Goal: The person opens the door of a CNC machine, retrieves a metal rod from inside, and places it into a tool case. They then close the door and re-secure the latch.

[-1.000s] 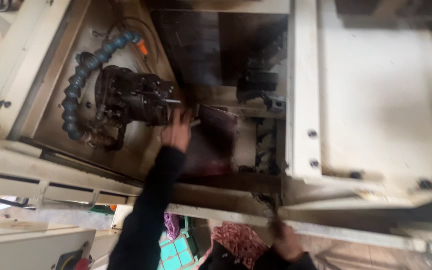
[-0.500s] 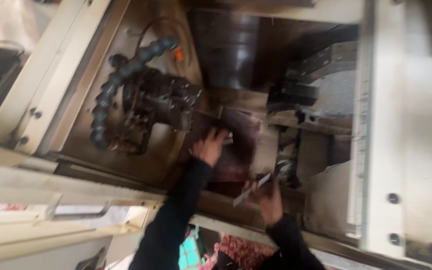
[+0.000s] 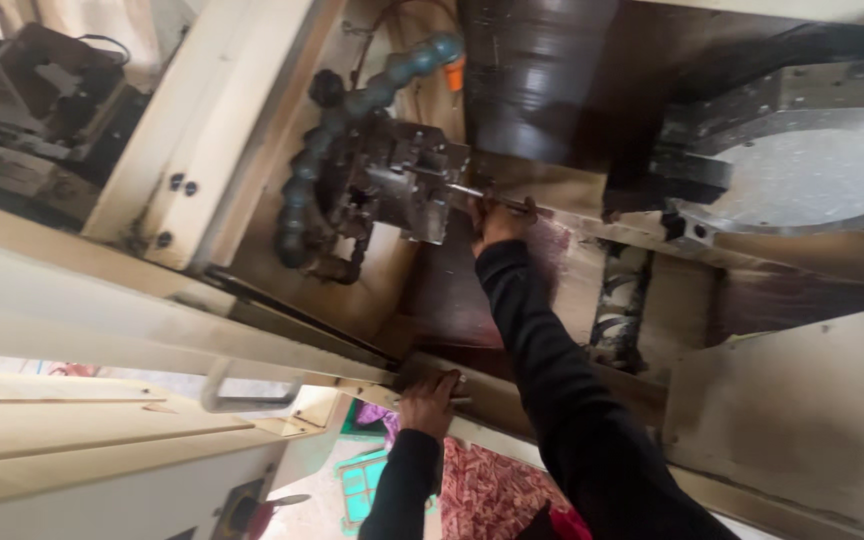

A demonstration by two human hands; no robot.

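Observation:
I look into a cream-coloured machine tool enclosure. My right hand point(image 3: 497, 218), in a black sleeve, reaches up and is closed on a slim metal tool point(image 3: 492, 199) that is set against the dark metal tool block point(image 3: 402, 185). My left hand point(image 3: 430, 398) is lower down, its fingers gripping the front ledge of the machine's frame point(image 3: 352, 365). A blue-grey segmented coolant hose point(image 3: 337, 130) with an orange tip point(image 3: 455, 72) curls around the block.
A large round metal disc point(image 3: 802, 175) sits at the right inside the enclosure. A dark gap with curled metal chips point(image 3: 617, 300) runs below it. Cream panels and a door handle point(image 3: 252, 395) lie at the left. Red patterned fabric point(image 3: 487, 490) shows below.
The view swung and moved closer. My right hand carried the metal tool up to the tool block. My left hand left the block and dropped to the front ledge.

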